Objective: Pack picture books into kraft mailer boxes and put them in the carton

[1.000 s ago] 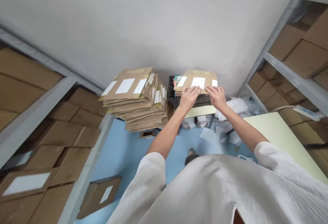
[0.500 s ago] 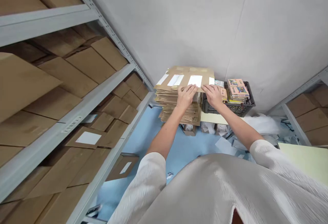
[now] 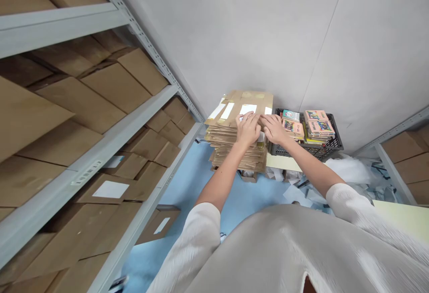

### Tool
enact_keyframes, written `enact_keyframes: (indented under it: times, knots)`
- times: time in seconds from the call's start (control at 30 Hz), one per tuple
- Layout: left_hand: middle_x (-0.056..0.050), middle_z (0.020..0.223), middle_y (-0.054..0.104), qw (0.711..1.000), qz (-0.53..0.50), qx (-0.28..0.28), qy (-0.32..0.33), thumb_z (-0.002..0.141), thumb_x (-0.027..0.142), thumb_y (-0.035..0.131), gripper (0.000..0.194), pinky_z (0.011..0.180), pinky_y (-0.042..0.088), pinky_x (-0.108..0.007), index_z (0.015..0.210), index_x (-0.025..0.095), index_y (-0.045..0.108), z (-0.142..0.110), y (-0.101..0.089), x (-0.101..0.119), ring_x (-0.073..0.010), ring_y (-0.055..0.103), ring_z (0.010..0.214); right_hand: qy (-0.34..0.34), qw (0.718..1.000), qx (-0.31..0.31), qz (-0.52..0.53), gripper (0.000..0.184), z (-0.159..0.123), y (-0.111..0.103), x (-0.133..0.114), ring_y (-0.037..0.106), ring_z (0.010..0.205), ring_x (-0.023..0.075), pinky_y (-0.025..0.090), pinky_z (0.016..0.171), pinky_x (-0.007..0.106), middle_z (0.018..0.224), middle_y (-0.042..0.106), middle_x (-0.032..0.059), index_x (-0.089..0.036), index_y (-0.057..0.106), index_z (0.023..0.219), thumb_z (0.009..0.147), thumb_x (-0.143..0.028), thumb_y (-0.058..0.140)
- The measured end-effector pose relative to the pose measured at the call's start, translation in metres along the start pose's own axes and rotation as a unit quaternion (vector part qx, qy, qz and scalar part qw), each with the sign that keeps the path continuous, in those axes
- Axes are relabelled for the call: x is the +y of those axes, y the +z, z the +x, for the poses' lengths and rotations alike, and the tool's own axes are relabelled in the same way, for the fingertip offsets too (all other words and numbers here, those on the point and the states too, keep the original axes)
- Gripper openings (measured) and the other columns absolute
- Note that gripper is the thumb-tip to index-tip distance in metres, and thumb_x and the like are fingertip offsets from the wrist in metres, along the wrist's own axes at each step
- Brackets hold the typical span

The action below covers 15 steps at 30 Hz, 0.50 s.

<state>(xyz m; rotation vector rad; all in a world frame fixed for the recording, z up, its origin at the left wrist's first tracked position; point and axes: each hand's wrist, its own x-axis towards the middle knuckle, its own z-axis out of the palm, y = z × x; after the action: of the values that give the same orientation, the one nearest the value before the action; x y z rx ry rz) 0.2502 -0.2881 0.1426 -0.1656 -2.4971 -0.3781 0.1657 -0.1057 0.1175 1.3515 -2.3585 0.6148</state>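
Shifted leftward since a second ago, from over the black plastic lattice crate (image 3: 321,152) right of centre: one flat, brown cardboard sheet (image 3: 260,105), now on top of the tall, ragged stack of flattened brown cardboard (image 3: 231,139) mid-frame. Swung left in view as well, bringing in more of the grey metal shelving (image 3: 56,29) with brown boxes down the left side.

Looking plain and matt on top, carrying white rectangular labels (image 3: 248,106), plus a strip of yellowish tape (image 3: 253,94) by the far edge. Sitting up against the pale grey wall (image 3: 234,38), just left of the crate and its pink-covered paperback books (image 3: 317,115).

Hidden now under fingers: much of the near edge and part of the middle label. Too small to read, any print there. Blocked by the left hand and forearm, some of the stack's front; cut off at the left border, the shelving.

Down to the grip: coming in from below, left hand (image 3: 248,128) and right hand (image 3: 273,127) close together, fingers bent and bunched narrowly at the near edge, with the sheet stretching away beyond the fingertips. Pinching or merely pressing? Cannot tell, with thumb contact unclear.
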Motion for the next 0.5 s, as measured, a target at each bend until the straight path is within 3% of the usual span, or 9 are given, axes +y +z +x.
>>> enact_keyframes:
  times: [0.13,0.27,0.5]
  knots:
    - [-0.015,0.147,0.076,0.999,-0.021,0.004,0.035,0.105,0.018,0.047,0.050,0.129,0.031,-0.060,0.148,0.021,0.071,0.032,0.024,0.035,-0.0343,0.061,0.150,0.070,0.997,0.044,-0.010,0.061,-0.018,-0.016,0.053,0.053,0.146,0.0339,0.037,0.121,0.053,0.163,0.063,0.0162,-0.021,0.056,0.168,0.117,-0.033,0.026]
    - [-0.016,0.149,0.075,0.997,-0.026,-0.021,0.067,0.107,0.018,0.047,0.045,0.127,0.035,-0.056,0.144,0.021,0.072,0.065,0.060,0.081,-0.0324,0.064,0.146,0.115,0.992,0.030,-0.038,0.057,-0.047,-0.035,0.118,0.055,0.144,0.0331,0.039,0.121,0.051,0.160,0.064,0.0165,-0.021,0.063,0.161,0.117,-0.035,0.030]
    - [-0.016,0.150,0.074,0.993,-0.036,-0.097,0.058,0.106,0.016,0.049,0.044,0.125,0.040,-0.054,0.143,0.020,0.072,0.107,0.160,0.149,-0.0324,0.067,0.140,0.166,0.984,-0.020,-0.065,0.050,-0.106,-0.059,0.229,0.056,0.143,0.0345,0.042,0.119,0.053,0.159,0.065,0.0179,-0.019,0.069,0.152,0.113,-0.029,0.040]
